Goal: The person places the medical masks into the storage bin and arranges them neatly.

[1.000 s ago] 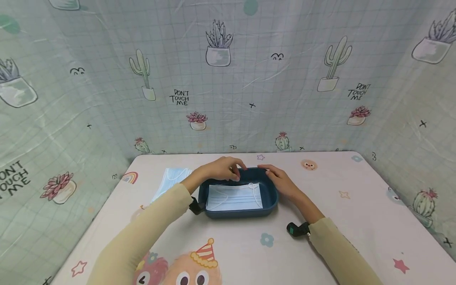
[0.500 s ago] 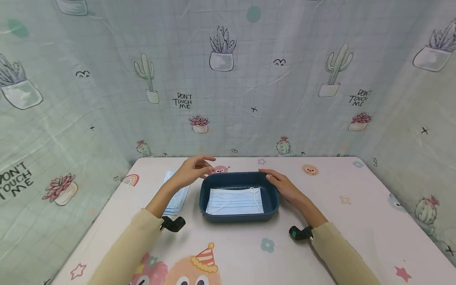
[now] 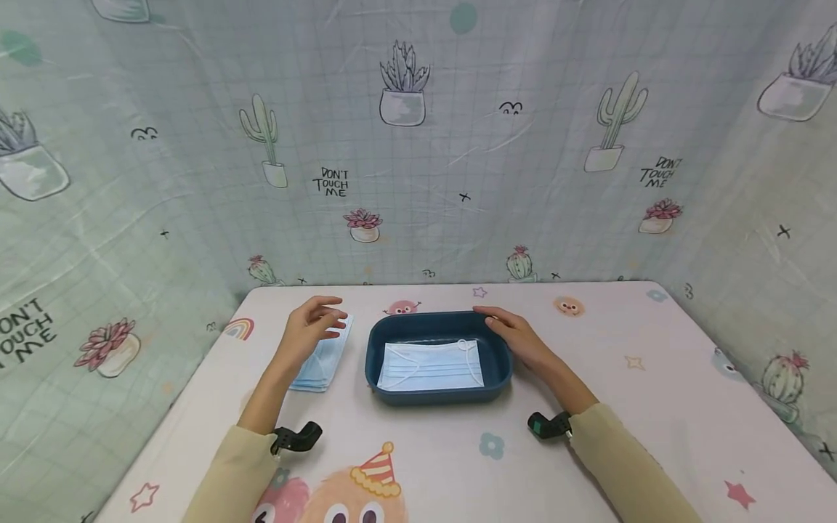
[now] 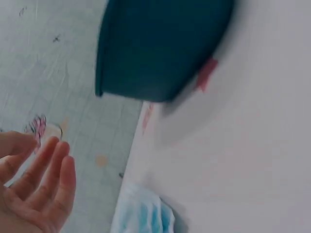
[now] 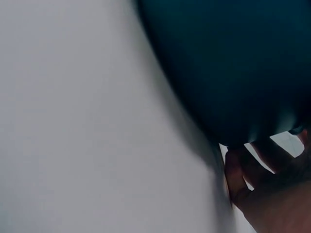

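Note:
A dark blue rectangular bin [image 3: 437, 397] with rounded corners sits mid-table. Inside it lies a light blue pleated face mask [image 3: 430, 365] with ear loops. My right hand [image 3: 519, 341] holds the bin's far right corner, thumb and fingers at the rim; in the right wrist view, bent fingers [image 5: 238, 174] meet the rim. Left of the bin is a small stack of face masks [image 3: 322, 363], partly hidden by my left hand [image 3: 306, 330]. That hand hovers above the stack with fingers loosely bent and holds nothing.
The table [image 3: 562, 472] wears a pale cover printed with cartoon figures, stars and flowers. Behind and at both sides hangs a grey-green curtain [image 3: 418, 218] with cactus drawings. Each wrist carries a small black camera [image 3: 297, 437].
My left hand has moved left, from above the bin to over the mask stack, its fingers loosening. My right hand stays at the bin's corner, and the mask inside lies as before.

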`<move>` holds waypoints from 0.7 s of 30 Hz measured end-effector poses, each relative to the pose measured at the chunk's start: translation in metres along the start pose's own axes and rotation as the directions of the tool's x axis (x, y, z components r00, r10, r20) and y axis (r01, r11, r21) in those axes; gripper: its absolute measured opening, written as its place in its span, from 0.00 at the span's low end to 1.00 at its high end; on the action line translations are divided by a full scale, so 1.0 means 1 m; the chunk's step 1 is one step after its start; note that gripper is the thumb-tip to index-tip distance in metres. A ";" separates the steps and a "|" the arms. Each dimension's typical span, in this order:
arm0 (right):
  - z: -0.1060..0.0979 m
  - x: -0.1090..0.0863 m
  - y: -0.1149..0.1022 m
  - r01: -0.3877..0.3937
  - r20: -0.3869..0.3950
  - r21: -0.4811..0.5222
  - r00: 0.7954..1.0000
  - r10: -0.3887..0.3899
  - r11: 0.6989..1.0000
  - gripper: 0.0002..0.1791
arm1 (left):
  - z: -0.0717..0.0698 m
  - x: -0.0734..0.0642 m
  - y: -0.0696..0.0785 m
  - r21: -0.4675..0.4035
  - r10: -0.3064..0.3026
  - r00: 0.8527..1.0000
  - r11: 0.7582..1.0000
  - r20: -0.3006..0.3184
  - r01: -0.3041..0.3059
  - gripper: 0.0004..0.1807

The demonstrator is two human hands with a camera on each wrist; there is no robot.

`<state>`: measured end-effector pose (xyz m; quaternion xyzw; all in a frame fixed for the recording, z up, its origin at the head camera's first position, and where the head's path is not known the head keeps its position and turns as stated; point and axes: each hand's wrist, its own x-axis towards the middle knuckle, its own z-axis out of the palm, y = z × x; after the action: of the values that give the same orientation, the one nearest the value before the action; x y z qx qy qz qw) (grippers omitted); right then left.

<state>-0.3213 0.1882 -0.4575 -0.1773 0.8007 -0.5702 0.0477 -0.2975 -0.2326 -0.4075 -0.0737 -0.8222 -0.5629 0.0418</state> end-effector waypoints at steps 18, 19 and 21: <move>0.007 0.003 -0.005 0.023 -0.032 0.004 0.999 -0.023 1.000 0.23 | -0.057 -0.006 -0.047 0.235 -0.252 0.921 0.916 -0.296 0.326 0.23; 0.007 0.003 -0.005 0.020 -0.030 -0.001 0.999 -0.020 1.000 0.23 | -0.058 -0.006 -0.050 0.255 -0.267 0.918 0.904 -0.293 0.344 0.23; 0.005 0.002 -0.005 0.002 -0.033 -0.001 0.999 -0.002 1.000 0.23 | -0.057 -0.007 -0.054 0.280 -0.292 0.918 0.888 -0.269 0.365 0.25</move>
<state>-0.3208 0.1812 -0.4547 -0.1688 0.8015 -0.5727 0.0338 -0.3009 -0.3057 -0.4377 0.1377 -0.8941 -0.4236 0.0475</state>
